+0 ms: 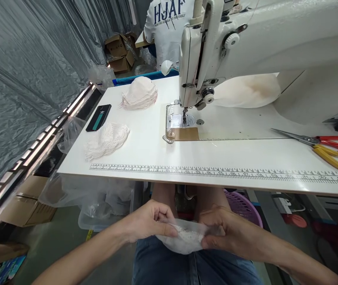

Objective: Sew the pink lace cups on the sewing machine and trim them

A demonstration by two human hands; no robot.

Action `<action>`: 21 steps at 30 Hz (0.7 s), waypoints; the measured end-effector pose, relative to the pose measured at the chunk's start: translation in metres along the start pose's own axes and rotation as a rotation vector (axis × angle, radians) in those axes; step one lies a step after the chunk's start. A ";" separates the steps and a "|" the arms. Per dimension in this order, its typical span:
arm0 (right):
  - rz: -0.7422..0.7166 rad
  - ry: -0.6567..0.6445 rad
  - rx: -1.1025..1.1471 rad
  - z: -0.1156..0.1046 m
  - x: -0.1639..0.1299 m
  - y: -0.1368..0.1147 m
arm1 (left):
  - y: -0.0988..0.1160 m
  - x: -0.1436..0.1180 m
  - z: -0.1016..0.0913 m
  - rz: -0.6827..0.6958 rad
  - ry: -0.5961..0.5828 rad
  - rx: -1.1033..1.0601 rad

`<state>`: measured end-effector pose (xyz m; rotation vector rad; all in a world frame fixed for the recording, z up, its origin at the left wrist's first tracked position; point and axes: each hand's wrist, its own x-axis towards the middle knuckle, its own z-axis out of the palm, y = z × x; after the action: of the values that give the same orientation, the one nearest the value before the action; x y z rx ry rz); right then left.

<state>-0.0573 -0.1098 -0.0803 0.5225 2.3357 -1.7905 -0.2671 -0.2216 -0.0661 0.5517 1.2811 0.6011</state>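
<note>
Both my hands are low over my lap, below the front edge of the sewing table (216,158). My left hand (148,221) and my right hand (225,231) pinch the two sides of a small clear plastic bag (185,239) holding white lace-like material. On the table lie a pile of white lace pieces (108,140) at the left and a stack of pale pink cup-shaped pieces (140,94) behind it. The white sewing machine (246,47) stands at the right, its needle plate (180,122) bare.
A black phone (98,117) lies near the lace. Red and yellow-handled scissors (325,146) rest at the table's right. A purple basket (241,206) sits under the table. Plastic bags and cardboard boxes (26,206) crowd the left floor. A person in a white shirt (169,27) sits beyond the table.
</note>
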 end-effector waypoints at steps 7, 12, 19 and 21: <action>0.012 -0.075 0.252 -0.001 0.000 0.004 | -0.001 -0.002 0.001 -0.029 -0.064 -0.027; -0.004 -0.129 0.308 -0.004 0.000 0.010 | 0.000 -0.001 0.000 -0.006 -0.070 -0.002; 0.040 -0.132 0.294 -0.004 0.002 0.002 | -0.003 0.003 -0.001 0.035 -0.073 -0.008; 0.017 -0.117 0.298 -0.003 0.007 -0.001 | -0.004 0.004 0.000 0.033 -0.068 -0.015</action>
<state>-0.0634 -0.1062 -0.0813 0.4590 1.9950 -2.1131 -0.2665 -0.2223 -0.0718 0.5772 1.2042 0.6145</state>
